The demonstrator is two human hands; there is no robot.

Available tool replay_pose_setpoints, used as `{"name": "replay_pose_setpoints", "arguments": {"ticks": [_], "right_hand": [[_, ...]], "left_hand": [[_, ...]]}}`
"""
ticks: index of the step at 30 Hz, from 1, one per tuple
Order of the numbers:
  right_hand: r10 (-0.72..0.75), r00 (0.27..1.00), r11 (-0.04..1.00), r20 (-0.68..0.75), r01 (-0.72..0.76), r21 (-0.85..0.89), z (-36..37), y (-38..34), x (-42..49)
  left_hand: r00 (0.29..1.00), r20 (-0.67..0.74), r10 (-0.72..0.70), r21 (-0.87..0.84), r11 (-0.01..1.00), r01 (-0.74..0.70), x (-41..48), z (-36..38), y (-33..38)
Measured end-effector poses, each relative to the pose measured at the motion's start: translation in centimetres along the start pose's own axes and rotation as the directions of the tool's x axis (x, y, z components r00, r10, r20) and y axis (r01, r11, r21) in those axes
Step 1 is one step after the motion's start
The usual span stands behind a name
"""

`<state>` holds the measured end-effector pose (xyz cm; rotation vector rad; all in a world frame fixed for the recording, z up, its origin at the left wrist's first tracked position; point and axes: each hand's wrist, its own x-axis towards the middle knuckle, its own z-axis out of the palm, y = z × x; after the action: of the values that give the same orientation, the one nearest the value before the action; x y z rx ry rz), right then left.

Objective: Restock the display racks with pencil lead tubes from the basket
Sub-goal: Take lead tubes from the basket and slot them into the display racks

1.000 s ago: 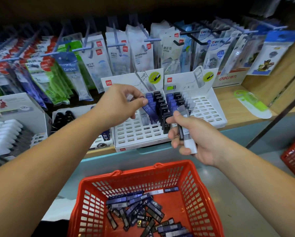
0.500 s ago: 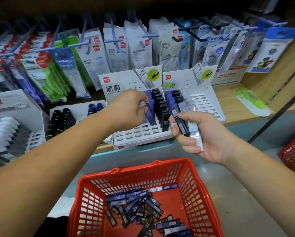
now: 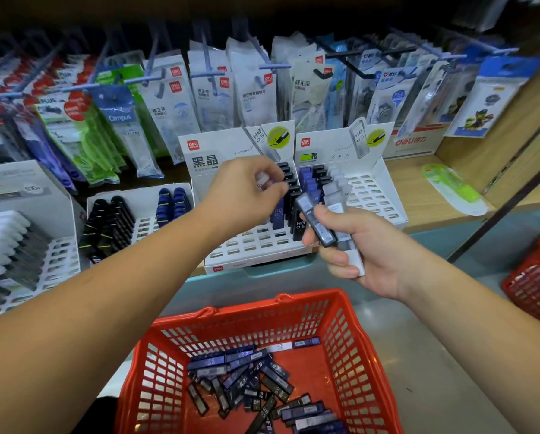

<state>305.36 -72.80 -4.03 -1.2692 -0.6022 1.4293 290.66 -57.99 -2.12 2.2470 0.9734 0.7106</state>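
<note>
From the head camera, the left hand (image 3: 246, 189) is pinched shut on one pale pencil lead tube (image 3: 262, 178), held over the rear rows of the left display rack (image 3: 256, 249), a white slotted tray at the front edge of the shelf (image 3: 419, 183). The tube is mostly hidden by the fingers, so its colour is only probably clear or white. The right hand (image 3: 356, 245) is closed round a small bundle of tubes (image 3: 322, 220), dark and clear ones fanned upward, just in front of the right display rack (image 3: 375, 195). Both racks hold upright blue and black tubes at the back, with many open slots toward the front. More tubes lie in a loose heap on the floor of the red basket (image 3: 365, 355) below the shelf.

These tubes look light, rigid and smooth-sided, so likely slippery in a bundle. Each is best taken by its long flat faces near the cap end, leaving the foot free to enter a slot.
</note>
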Motion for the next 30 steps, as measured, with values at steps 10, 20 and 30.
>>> {"name": "replay_pose_setpoints", "arguments": {"ticks": [10, 20, 30], "right_hand": [[0.013, 0.994, 0.954, 0.111, 0.021, -0.298, 3.0, 0.2, 0.0], [0.053, 0.979, 0.93, 0.198, 0.024, -0.368, 4.8, 0.5, 0.0], [0.176, 0.961, 0.934, 0.213, -0.094, -0.346, 5.2, 0.7, 0.4]], "left_hand": [[0.916, 0.398, -0.046, -0.33, 0.925, 0.19, -2.9, -3.1, 1.0], [0.849, 0.509, -0.145, -0.466, 0.782, 0.413, -3.8, -4.8, -0.5], [0.92, 0.305, -0.247, -0.66, 0.642, 0.391, -3.5, -6.7, -2.7]]}}
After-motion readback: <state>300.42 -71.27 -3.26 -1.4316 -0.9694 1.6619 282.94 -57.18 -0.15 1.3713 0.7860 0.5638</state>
